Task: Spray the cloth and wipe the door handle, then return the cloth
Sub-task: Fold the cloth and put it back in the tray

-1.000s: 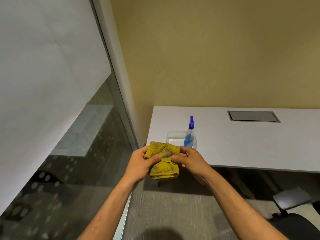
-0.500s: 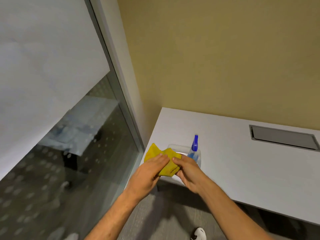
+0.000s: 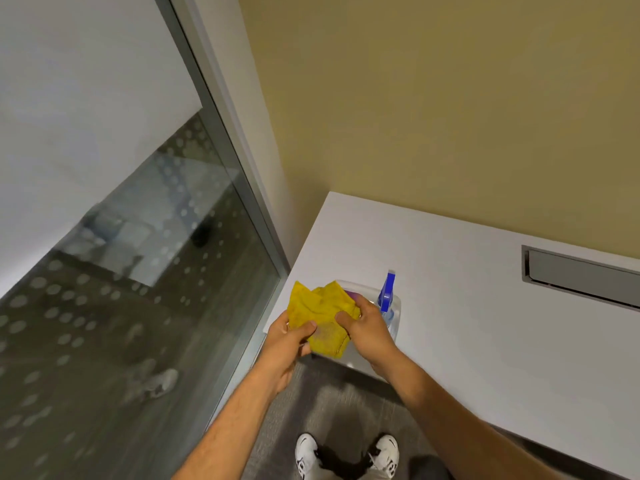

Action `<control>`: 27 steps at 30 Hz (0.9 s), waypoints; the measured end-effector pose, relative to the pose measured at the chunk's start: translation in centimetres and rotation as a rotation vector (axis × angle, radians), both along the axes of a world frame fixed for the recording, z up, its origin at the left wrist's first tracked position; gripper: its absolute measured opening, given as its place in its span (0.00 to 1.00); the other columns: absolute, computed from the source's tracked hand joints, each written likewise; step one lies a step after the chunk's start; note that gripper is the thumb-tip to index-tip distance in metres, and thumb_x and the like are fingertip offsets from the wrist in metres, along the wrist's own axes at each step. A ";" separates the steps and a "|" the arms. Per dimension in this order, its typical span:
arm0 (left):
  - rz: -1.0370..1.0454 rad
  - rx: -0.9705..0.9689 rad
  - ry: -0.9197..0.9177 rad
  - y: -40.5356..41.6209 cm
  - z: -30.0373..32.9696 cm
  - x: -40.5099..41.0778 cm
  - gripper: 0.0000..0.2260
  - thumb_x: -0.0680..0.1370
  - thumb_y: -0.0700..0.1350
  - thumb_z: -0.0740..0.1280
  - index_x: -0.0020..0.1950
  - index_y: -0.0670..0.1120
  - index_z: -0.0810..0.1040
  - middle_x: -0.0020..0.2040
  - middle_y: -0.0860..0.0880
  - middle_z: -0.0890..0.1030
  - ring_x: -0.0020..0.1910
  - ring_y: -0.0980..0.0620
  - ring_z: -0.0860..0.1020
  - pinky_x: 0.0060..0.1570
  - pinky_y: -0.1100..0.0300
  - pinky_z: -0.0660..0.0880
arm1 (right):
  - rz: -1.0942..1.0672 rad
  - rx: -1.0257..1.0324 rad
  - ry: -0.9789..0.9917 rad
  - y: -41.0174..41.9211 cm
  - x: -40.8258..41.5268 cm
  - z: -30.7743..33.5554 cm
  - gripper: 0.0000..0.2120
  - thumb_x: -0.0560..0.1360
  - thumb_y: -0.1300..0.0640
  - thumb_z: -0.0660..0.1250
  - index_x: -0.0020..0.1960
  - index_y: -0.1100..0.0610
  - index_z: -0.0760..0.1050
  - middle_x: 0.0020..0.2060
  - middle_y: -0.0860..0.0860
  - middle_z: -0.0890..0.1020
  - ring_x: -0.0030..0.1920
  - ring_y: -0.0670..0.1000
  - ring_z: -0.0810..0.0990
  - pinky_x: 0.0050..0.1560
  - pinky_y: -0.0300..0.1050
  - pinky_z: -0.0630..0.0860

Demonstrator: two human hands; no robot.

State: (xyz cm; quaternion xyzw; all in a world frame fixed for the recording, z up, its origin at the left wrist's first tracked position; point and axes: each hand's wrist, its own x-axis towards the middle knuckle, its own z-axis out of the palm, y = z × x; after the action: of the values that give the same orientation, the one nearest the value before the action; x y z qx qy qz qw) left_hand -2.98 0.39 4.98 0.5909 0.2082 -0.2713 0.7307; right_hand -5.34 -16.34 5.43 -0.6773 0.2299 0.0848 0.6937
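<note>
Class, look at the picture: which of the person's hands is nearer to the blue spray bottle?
The right hand. It grips the yellow cloth right beside the spray bottle, nearly touching it. The left hand holds the cloth's other side, farther from the bottle.

The yellow cloth (image 3: 320,315) is crumpled and loosely folded, held up over the near left corner of the white desk (image 3: 467,306). At its 3 o'clock, a spray bottle (image 3: 387,299) with a blue head is stood upright in a clear tray (image 3: 396,303).
</note>
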 end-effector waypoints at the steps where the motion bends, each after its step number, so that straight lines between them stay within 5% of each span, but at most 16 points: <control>1: 0.020 0.028 -0.007 -0.5 -0.4 0.5 0.14 0.80 0.33 0.69 0.65 0.42 0.81 0.55 0.42 0.89 0.50 0.46 0.89 0.44 0.53 0.86 | 0.025 -0.099 -0.034 0.1 0.3 -0.4 0.24 0.80 0.58 0.66 0.74 0.50 0.66 0.70 0.54 0.74 0.70 0.57 0.73 0.68 0.51 0.73; 5: 0.107 0.082 0.019 -1.7 -1.7 2.6 0.12 0.79 0.30 0.69 0.58 0.44 0.83 0.44 0.47 0.90 0.39 0.51 0.89 0.32 0.59 0.83 | 0.234 -0.809 -0.264 0.4 1.0 -2.4 0.34 0.81 0.43 0.60 0.80 0.47 0.47 0.81 0.49 0.49 0.80 0.55 0.45 0.76 0.53 0.49; 8: 0.090 0.069 0.041 -2.0 -3.0 3.9 0.11 0.79 0.30 0.68 0.55 0.43 0.84 0.45 0.45 0.88 0.39 0.49 0.87 0.36 0.58 0.83 | 0.579 -1.129 -0.421 0.5 0.9 -4.6 0.38 0.77 0.35 0.59 0.81 0.47 0.49 0.81 0.49 0.48 0.79 0.56 0.37 0.75 0.58 0.40; 11: 0.027 0.065 0.063 -2.1 -4.3 4.9 0.09 0.77 0.30 0.70 0.53 0.41 0.85 0.45 0.42 0.86 0.37 0.50 0.85 0.36 0.58 0.83 | 0.683 -1.102 -0.505 0.6 0.8 -6.7 0.32 0.78 0.51 0.68 0.78 0.56 0.61 0.79 0.57 0.59 0.78 0.63 0.51 0.76 0.66 0.55; 13: 0.007 0.062 0.096 -2.1 -5.1 5.4 0.12 0.77 0.32 0.71 0.59 0.38 0.84 0.48 0.41 0.86 0.40 0.49 0.85 0.37 0.58 0.83 | 0.598 -1.119 -0.580 0.6 1.3 -7.6 0.28 0.74 0.63 0.74 0.72 0.63 0.70 0.72 0.62 0.70 0.73 0.68 0.65 0.67 0.68 0.69; 16: -0.021 0.043 0.123 -2.5 -6.5 6.5 0.15 0.79 0.34 0.70 0.66 0.36 0.81 0.59 0.37 0.85 0.50 0.44 0.84 0.47 0.55 0.83 | 0.459 -1.102 -0.591 0.7 2.6 -8.1 0.29 0.67 0.73 0.77 0.66 0.65 0.76 0.66 0.64 0.78 0.66 0.69 0.75 0.63 0.67 0.74; 23: -0.090 -0.121 0.284 -5.0 -7.4 9.0 0.26 0.88 0.52 0.55 0.81 0.38 0.66 0.76 0.36 0.74 0.72 0.39 0.76 0.67 0.48 0.75 | 0.331 -1.254 -0.314 0.8 3.6 -11.6 0.25 0.68 0.70 0.76 0.64 0.64 0.78 0.63 0.61 0.81 0.65 0.64 0.78 0.61 0.62 0.77; 27: -0.177 -0.003 0.274 -4.4 -7.8 9.0 0.31 0.87 0.58 0.51 0.85 0.41 0.55 0.84 0.40 0.62 0.82 0.41 0.63 0.80 0.47 0.61 | 0.294 -1.174 -0.037 1.8 4.3 -13.9 0.28 0.66 0.63 0.80 0.64 0.65 0.78 0.63 0.62 0.80 0.64 0.65 0.78 0.62 0.62 0.76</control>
State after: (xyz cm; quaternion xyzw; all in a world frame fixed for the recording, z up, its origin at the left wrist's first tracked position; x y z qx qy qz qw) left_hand 6.05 -3.99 -2.77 0.5633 0.2527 -0.4129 0.6695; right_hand -1.08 -14.56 -8.43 -0.9730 0.1302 0.0268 0.1888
